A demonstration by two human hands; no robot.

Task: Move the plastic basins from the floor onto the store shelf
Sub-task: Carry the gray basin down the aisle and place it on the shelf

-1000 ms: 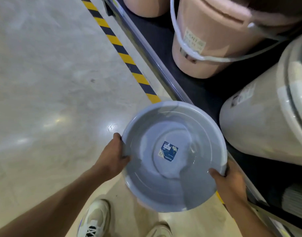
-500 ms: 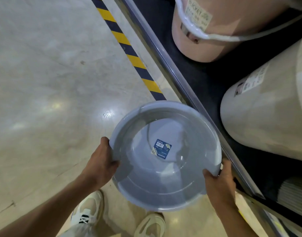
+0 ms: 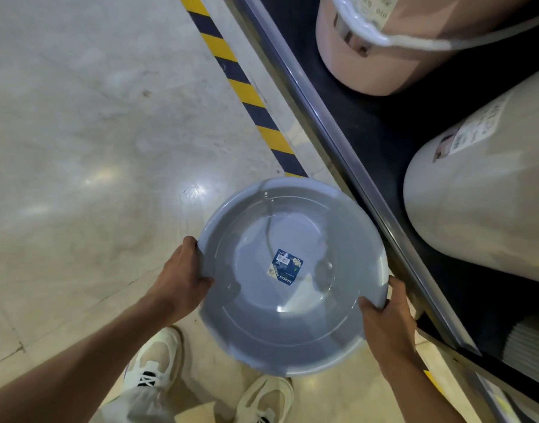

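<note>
A round grey plastic basin (image 3: 262, 325) with a blue sticker in its bottom is held mouth-up above the floor, in front of me. My left hand (image 3: 182, 282) grips its left rim, thumb inside. Gripping the right rim is my right hand (image 3: 387, 319). The basin's right edge sits close beside the metal front rail of the store shelf (image 3: 369, 190), whose dark deck runs diagonally along the right side.
On the shelf stand a pink bucket (image 3: 378, 56) with a white handle and a large cream bin (image 3: 482, 203). A stack of grey ribbed items (image 3: 527, 346) sits lower right. Yellow-and-black tape (image 3: 247, 96) marks the floor by the shelf. My shoes (image 3: 158, 361) are below the basin.
The basin has come down slightly and levelled out beside the shelf rail, with both hands keeping their grip. My view has shifted so the buckets sit higher in the frame.
</note>
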